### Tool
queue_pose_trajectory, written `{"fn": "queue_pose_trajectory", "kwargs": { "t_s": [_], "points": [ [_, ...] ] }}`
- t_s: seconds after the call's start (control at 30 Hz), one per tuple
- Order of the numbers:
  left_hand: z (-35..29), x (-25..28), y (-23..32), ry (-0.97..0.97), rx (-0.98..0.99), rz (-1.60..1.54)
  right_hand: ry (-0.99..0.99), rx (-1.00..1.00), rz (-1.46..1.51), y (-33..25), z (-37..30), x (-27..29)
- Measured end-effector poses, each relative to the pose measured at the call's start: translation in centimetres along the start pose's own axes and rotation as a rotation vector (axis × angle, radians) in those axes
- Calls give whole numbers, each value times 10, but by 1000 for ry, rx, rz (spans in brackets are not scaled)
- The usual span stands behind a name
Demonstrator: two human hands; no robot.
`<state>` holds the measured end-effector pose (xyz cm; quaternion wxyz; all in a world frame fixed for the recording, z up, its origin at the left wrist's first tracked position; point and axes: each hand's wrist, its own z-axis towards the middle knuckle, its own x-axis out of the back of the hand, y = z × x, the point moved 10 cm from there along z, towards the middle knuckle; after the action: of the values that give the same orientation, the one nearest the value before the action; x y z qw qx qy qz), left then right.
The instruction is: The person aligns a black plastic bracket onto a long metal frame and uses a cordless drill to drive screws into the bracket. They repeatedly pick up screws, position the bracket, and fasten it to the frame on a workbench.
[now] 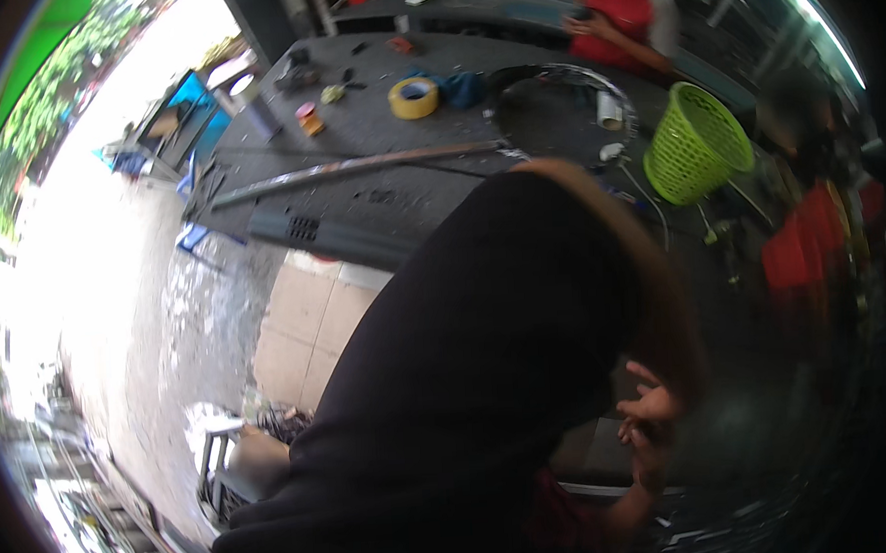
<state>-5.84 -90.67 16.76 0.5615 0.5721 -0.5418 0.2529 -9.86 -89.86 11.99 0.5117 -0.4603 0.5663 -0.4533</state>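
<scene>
A bent arm in a black sleeve (pixel 485 314) fills the middle, its bare forearm smeared by motion. It leads down to a hand I take as my left hand (pixel 654 402), its fingers apart and no object visible in them. Close below is a second hand, seemingly my right hand (pixel 648 458), reached by a bare forearm from below. The two hands overlap or nearly touch; shadow and blur hide the lower one's fingers. Dark red cloth (pixel 566 510) shows beside that forearm. Nearest on the bench is a green perforated plastic basket (pixel 692 148).
A dark workbench (pixel 355 131) bears a yellow tape roll (pixel 414 98), a long metal bar (pixel 357 171), a large ring (pixel 494 109) and a white cylinder (pixel 609 111). A person in red (pixel 617 22) stands behind it. Red containers (pixel 804 243) are at right, a stool (pixel 213 469) lower left.
</scene>
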Motion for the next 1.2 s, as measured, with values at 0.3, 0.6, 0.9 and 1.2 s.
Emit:
{"fn": "queue_pose_trajectory", "kwargs": {
  "t_s": [0.3, 0.6, 0.9, 1.2],
  "points": [
    [-180, 3, -30, 179, 182, -610, 13, -328, -243, 56, -54, 12],
    [-604, 25, -204, 485, 1821, -112, -100, -290, -520, 77, 36, 51],
    [103, 40, -159, 202, 66, -1162, 98, -396, -700, 112, 48, 223],
    [294, 165, -155, 157, -237, -1062, 1175, -851, -147, 351, -162, 438]
  ]
}}
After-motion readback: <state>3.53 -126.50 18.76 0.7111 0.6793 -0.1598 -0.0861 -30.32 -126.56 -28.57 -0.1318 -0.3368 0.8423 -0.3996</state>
